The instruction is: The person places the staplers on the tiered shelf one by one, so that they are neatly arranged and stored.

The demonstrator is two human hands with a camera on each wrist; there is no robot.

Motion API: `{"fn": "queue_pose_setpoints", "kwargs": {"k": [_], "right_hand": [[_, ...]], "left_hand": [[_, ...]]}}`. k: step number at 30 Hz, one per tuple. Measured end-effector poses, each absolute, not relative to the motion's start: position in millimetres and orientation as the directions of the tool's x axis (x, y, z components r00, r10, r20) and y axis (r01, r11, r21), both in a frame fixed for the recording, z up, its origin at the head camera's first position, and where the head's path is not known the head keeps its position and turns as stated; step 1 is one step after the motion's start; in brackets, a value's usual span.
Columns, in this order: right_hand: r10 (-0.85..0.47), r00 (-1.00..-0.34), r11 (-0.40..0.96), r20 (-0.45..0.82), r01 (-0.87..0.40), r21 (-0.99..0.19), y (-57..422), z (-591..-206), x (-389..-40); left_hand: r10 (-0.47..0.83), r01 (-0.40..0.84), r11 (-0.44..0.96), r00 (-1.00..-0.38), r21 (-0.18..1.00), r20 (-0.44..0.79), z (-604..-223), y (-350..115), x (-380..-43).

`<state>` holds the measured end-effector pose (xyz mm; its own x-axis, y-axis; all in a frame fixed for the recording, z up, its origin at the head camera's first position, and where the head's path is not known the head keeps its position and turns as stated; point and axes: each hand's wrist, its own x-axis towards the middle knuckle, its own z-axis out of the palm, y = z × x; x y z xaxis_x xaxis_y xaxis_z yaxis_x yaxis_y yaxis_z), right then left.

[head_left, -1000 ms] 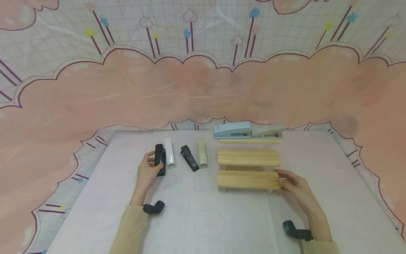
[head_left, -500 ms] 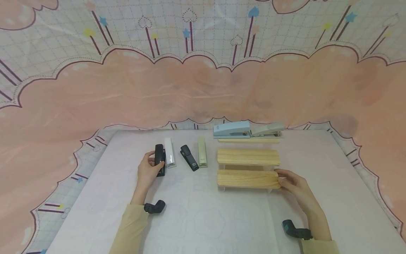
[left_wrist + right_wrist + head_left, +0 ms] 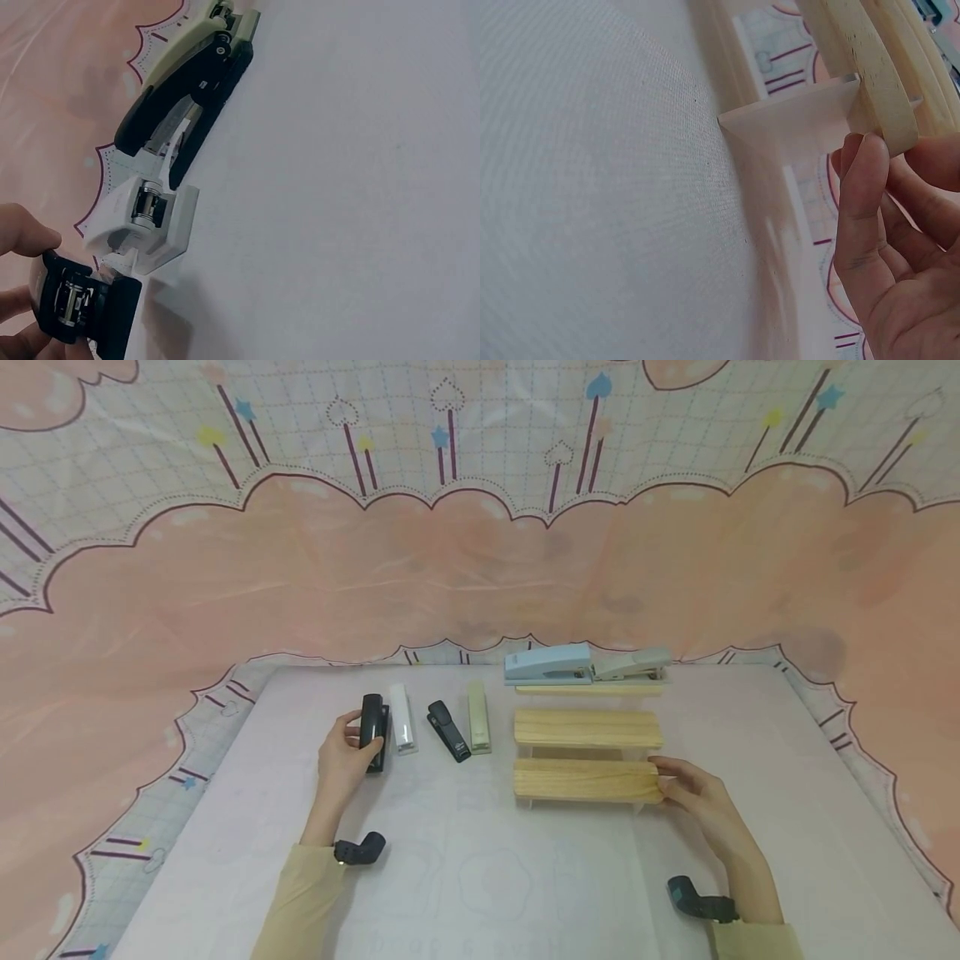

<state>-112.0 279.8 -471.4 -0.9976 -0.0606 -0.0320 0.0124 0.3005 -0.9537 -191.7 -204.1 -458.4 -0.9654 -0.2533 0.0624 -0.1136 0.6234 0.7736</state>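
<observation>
My left hand (image 3: 341, 770) grips a black stapler (image 3: 372, 731), thumb on one side and fingers on the other. In the left wrist view, the held stapler (image 3: 71, 300) casts a shadow on the white cloth. Just right of it stands a white stapler (image 3: 402, 720), followed by a smaller, slanted black stapler (image 3: 449, 732) and a pale green stapler (image 3: 478, 720). On the right, my right hand (image 3: 708, 810) pinches the end of the lowest wooden board (image 3: 581, 779) of a stepped rack, as the right wrist view shows with the board's rounded end (image 3: 900, 127).
The rack's middle board (image 3: 585, 728) carries nothing. Its top board (image 3: 588, 691) bears a light blue stapler (image 3: 551, 665) and a grey-green stapler (image 3: 633, 666), end to end. A white-covered table (image 3: 465, 893) lies beneath, with a patterned peach cloth (image 3: 450, 577) behind.
My left hand has shifted slightly left and away from me with the black stapler, widening the gap to the white stapler. The right hand stays on the rack.
</observation>
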Motion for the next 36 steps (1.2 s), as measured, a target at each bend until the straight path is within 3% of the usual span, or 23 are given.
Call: {"fn": "queue_pose_setpoints", "kwargs": {"k": [36], "right_hand": [[-0.061,-0.998,0.337,-0.028,0.006,-0.941,280,-472,-112]], "left_hand": [[-0.164,0.04,0.651,-0.968,0.758,0.191,-431,-177,-165]]}}
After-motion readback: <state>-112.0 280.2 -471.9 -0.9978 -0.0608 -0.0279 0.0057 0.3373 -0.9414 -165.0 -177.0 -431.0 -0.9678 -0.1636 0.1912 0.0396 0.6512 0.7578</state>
